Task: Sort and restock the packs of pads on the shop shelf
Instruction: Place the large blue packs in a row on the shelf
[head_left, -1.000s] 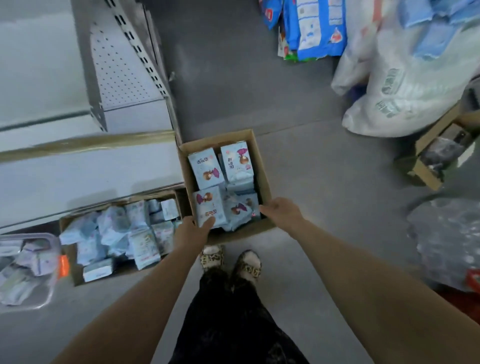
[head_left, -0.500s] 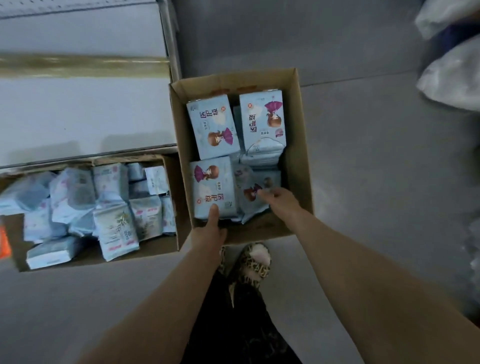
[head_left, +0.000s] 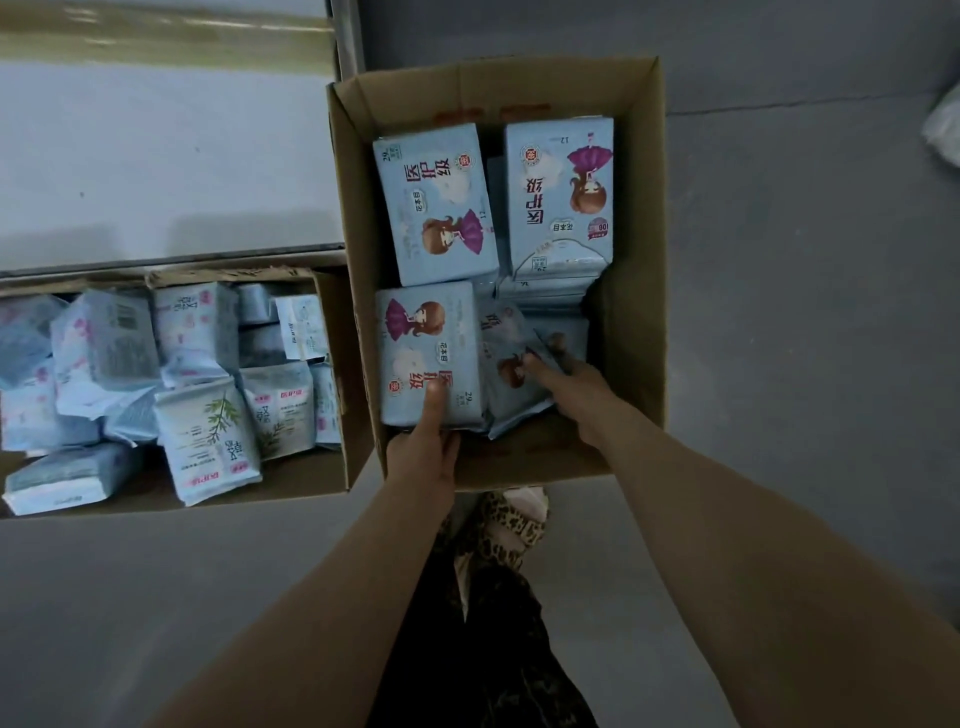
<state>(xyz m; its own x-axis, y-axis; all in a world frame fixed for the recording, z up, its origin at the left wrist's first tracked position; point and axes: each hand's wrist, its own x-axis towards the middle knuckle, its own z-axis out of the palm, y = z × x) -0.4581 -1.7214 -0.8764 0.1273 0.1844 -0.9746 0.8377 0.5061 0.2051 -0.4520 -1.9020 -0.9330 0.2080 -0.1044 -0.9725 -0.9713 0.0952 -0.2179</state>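
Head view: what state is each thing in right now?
Big box, open, part full.
Side box, open, contents jumbled.
Near-left pack, lying flat; left hand holds its near edge, thumb on top.
Tilted pack, slanted; right hand fingertips on it, grip unclear.

I'm watching through the one head camera: it's pointing steeply down, sitting fairly near the open cardboard box (head_left: 631, 332) on the floor (head_left: 789, 374), with what's probably the shelf (head_left: 156, 156) edging the upper left.
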